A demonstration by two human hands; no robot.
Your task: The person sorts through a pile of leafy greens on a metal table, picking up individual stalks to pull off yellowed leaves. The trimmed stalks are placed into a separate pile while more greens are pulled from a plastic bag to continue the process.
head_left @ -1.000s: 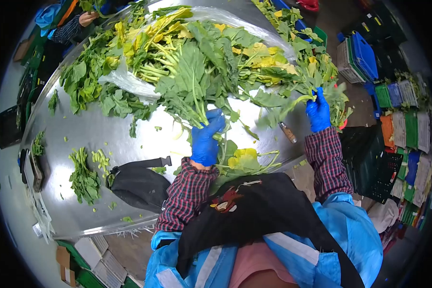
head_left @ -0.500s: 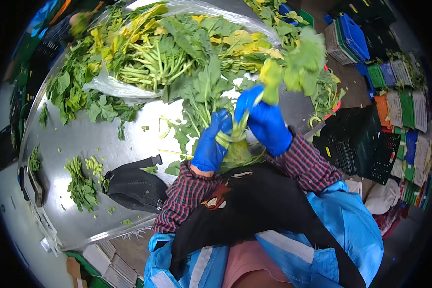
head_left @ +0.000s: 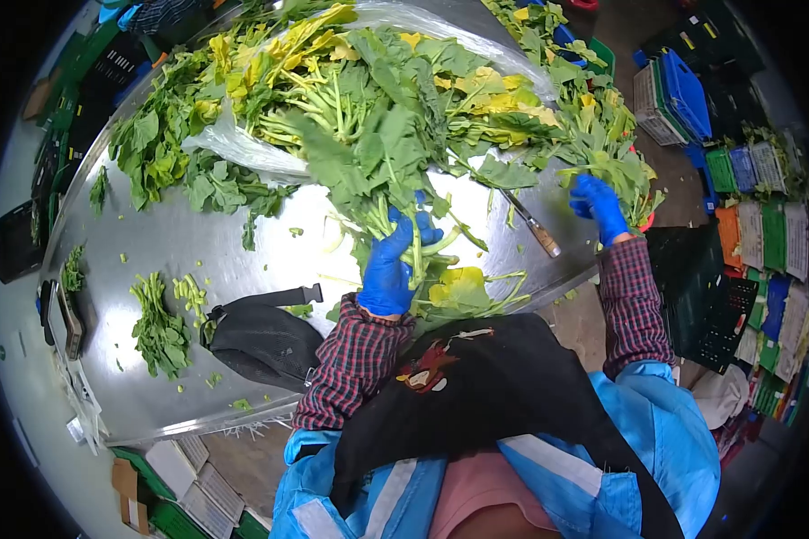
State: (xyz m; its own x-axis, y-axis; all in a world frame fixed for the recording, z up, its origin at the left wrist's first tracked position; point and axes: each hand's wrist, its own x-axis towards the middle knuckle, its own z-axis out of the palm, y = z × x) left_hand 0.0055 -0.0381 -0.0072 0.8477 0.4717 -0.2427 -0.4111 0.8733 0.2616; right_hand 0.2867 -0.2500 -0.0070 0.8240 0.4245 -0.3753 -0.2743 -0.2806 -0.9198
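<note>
Left hand [head_left: 388, 265] clamped on bunch of greens [head_left: 368, 180], stems down, left of knife [head_left: 535, 232] on worktop [head_left: 153, 247]. Right hand [head_left: 598, 205] right of knife, among loose leaves [head_left: 616, 162]; grip unclear. Advice: align stems, squeeze firm, avoid blade.

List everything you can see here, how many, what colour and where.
table: one, silvery steel, centre
bunch of greens: one, green, near edge
loose greens: one heap, green, right edge
leaf pile: one, green and yellow, on clear plastic, far side
knife: one, brown handle, beside the bunch
bag: one, black, near left
crates: many, blue, green, orange, black, floor right
left hand: one, blue glove, gripping the bunch of greens
right hand: one, blue glove, at the loose greens
</note>
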